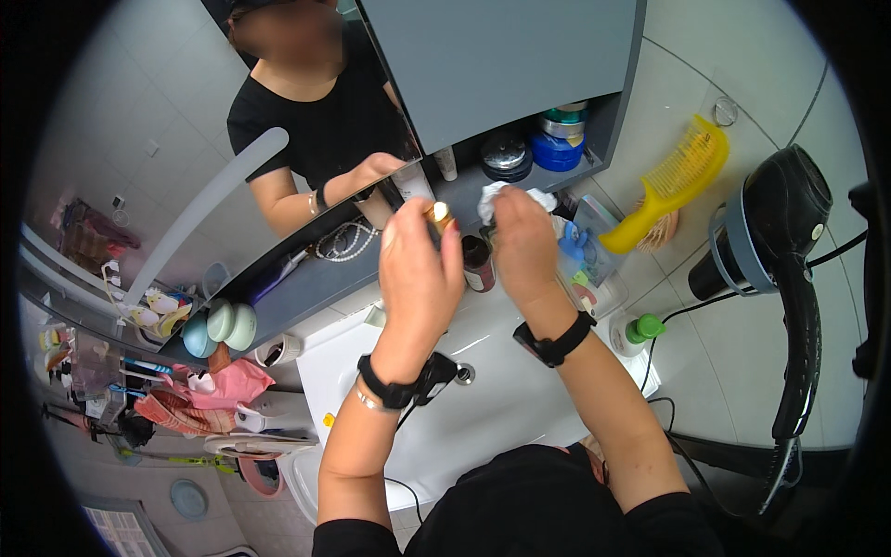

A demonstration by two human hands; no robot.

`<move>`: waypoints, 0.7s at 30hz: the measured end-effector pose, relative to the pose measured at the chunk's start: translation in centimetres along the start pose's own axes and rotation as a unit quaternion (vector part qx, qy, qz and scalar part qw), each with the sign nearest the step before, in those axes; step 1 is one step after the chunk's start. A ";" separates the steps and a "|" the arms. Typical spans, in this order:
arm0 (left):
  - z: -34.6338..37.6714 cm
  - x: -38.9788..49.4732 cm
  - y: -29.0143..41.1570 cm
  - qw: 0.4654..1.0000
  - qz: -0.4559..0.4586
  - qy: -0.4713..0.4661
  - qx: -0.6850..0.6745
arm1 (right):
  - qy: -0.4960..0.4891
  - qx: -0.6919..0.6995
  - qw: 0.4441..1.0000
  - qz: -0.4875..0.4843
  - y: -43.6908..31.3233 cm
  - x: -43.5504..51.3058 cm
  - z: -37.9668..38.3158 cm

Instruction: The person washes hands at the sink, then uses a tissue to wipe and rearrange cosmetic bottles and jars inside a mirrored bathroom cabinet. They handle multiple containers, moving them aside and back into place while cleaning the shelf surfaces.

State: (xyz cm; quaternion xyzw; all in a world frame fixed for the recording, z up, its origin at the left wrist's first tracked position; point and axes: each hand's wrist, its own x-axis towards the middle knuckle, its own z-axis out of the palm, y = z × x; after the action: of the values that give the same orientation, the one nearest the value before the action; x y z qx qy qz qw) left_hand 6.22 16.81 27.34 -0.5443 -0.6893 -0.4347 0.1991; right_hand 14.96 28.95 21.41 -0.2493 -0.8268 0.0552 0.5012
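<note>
My left hand [421, 268] is raised in front of the cabinet shelf, its fingertips pinching a small gold cap or gold-topped container [439, 214]. Most of that item is hidden by the fingers. A crumpled white tissue [494, 197] sticks out of my right hand [521, 244], whose fingers are closed on it. Between the two hands, a dark reddish bottle with a label [478, 263] stands at the back of the white sink [515, 397]. Neither hand appears to touch it.
A mirror cabinet [508, 63] hangs above a grey shelf [327, 292] carrying jars and a pearl string [346, 240]. To the right are a plastic box [605, 285], a green-topped bottle [644, 327], a yellow comb [668, 184] and a hair dryer [790, 209] in its holder.
</note>
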 end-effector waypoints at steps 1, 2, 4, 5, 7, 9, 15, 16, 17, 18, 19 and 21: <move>-0.6 -0.7 -0.1 1.000 -0.015 0.012 -0.024 | 0.011 -0.018 0.999 -0.035 -0.6 0.0 0.3; -1.4 -1.6 -0.2 0.994 -0.063 0.000 -0.089 | -0.003 -0.030 0.999 -0.030 -0.9 0.2 0.6; -2.7 -3.2 -0.5 0.992 -0.089 -0.002 -0.086 | -0.041 -0.069 0.996 -0.033 -1.3 0.9 1.1; -3.2 -3.9 -0.6 0.991 -0.096 0.004 -0.097 | -0.064 -0.094 0.993 -0.028 -1.6 1.2 1.5; -4.0 -5.2 -0.9 0.989 -0.098 0.005 -0.111 | -0.099 -0.135 0.986 -0.017 -2.2 2.1 2.1; -4.7 -6.4 -1.0 0.984 -0.109 0.009 -0.142 | -0.118 -0.165 0.979 -0.006 -2.9 3.0 2.8; -6.7 -8.8 -1.7 0.985 -0.116 0.011 -0.130 | -0.215 -0.216 0.952 0.033 -3.9 5.2 4.5; -6.9 -9.2 -1.8 0.984 -0.117 0.011 -0.137 | -0.228 -0.221 0.948 0.035 -3.9 5.4 4.6; -7.1 -9.4 -1.9 0.981 -0.116 0.013 -0.152 | -0.236 -0.228 0.944 0.039 -3.9 5.7 4.6; -7.3 -9.7 -2.1 0.983 -0.118 0.008 -0.140 | -0.245 -0.221 0.942 0.056 -3.9 6.0 4.6; -7.5 -9.9 -2.3 0.983 -0.118 0.004 -0.138 | -0.261 -0.220 0.938 0.063 -4.0 6.3 4.5; -7.7 -10.2 -2.5 0.982 -0.125 0.003 -0.145 | -0.285 -0.223 0.929 0.080 -4.1 6.9 4.4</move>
State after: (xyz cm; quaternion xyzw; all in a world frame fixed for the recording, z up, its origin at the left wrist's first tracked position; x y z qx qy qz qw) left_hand 5.75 4.58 22.99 -0.4755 -0.6812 -0.5530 0.0642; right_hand 7.13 29.32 26.22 -0.3936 -0.9033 -0.0224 0.1694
